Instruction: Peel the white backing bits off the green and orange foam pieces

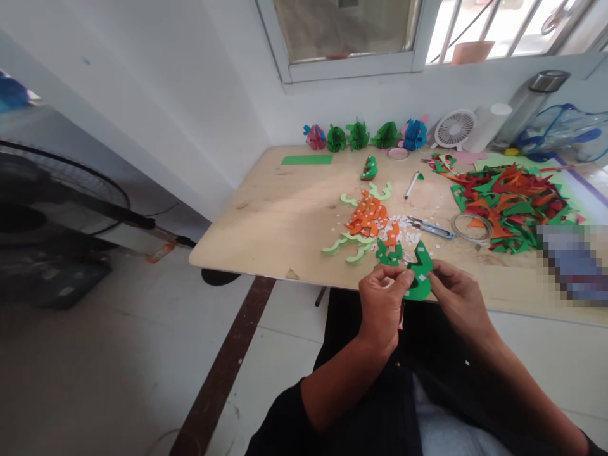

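Note:
A curved green paper cutout [422, 288] with small white squares on it is held up over the table's front edge. My left hand [384, 297] pinches its left side between thumb and fingers. On the opposite edge, my right hand [458, 291] has its fingertips closed on the same cutout. Just beyond lie smaller green cutouts [389, 254], also dotted with white squares. Orange cutouts [367, 214] form a pile farther back, with wavy light green strips [349, 244] around it. Tiny white paper bits [412, 237] are scattered beside the orange pile.
Blue-handled thread snips [432, 228] and a roll of clear tape [472, 228] lie right of centre. A heap of red and green scraps [517, 199] covers the right side. Folded paper figures [358, 134], a white fan [455, 130] and a flask [534, 104] line the wall.

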The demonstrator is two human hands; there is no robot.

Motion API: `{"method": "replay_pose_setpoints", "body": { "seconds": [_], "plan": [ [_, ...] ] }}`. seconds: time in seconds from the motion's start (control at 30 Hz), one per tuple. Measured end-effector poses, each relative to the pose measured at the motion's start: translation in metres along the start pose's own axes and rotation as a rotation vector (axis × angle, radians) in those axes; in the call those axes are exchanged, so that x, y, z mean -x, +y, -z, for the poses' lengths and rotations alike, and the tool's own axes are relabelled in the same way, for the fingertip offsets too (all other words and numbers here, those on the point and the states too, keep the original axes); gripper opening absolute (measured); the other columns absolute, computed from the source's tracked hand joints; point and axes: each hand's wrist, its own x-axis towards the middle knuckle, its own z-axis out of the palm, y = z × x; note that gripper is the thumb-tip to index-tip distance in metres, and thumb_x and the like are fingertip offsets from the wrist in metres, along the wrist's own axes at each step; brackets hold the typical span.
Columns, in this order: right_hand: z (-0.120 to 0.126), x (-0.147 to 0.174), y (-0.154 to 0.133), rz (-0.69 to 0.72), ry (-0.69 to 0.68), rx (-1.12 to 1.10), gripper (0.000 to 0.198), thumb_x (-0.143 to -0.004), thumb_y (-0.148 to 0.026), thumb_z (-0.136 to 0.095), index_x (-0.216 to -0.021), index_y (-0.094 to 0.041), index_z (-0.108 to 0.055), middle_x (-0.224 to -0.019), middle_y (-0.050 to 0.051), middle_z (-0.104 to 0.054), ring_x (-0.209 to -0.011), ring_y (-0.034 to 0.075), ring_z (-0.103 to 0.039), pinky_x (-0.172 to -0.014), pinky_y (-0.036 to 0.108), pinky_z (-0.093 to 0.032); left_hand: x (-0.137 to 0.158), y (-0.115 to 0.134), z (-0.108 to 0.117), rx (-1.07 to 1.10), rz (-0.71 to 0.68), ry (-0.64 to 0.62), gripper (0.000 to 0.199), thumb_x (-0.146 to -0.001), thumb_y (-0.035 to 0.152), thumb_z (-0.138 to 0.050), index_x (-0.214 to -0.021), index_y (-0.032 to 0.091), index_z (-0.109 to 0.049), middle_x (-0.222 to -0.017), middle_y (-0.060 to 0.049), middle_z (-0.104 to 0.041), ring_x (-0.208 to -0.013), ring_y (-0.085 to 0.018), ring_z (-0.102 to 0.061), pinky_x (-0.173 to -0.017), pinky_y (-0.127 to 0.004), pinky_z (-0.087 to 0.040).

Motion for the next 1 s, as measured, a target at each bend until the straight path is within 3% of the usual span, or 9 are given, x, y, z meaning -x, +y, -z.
{"method": "replay_pose_setpoints", "body": {
  "seconds": [0.37,0.6,1.0],
  "plan": [
    [-0.003,-0.004,0.0,-0.037,0.015,-0.075,0.002,-0.077,-0.024,-0.07,-0.078,-0.023,-0.07,-0.06,-0.005,-0.059,-0.054,0.011,-0.052,-0.06,0.022,-0.046,-0.012,-0.013,0.004,-0.101,-0.034,0.046,0.012,-0.063,0.024,-0.072,-0.065,0.014,-0.066,-0.063,-0.001,-0.064,-0.058,-0.01,-0.054,-0.059,-0.022,-0.042],
    [-0.003,-0.003,-0.004,-0.043,0.026,-0.057,0.012,-0.082,-0.032,-0.064,-0.077,-0.022,-0.069,-0.058,-0.004,-0.059,-0.049,0.012,-0.052,-0.057,0.024,-0.048,-0.018,-0.019,0.004,-0.083,-0.006,0.066,0.017,-0.062,0.028,-0.073,-0.068,0.013,-0.067,-0.059,-0.001,-0.063,-0.055,-0.011,-0.055,-0.056,-0.022,-0.043],
    [-0.006,-0.006,-0.011,-0.09,-0.007,-0.075,0.015,-0.078,-0.038,-0.069,-0.077,-0.023,-0.068,-0.054,-0.004,-0.054,-0.043,0.012,-0.048,-0.052,0.027,-0.051,-0.023,-0.018,0.005,-0.099,-0.028,0.06,0.015,-0.063,0.027,-0.074,-0.068,0.014,-0.067,-0.061,-0.002,-0.064,-0.057,-0.011,-0.055,-0.058,-0.022,-0.044]
  ]
}}
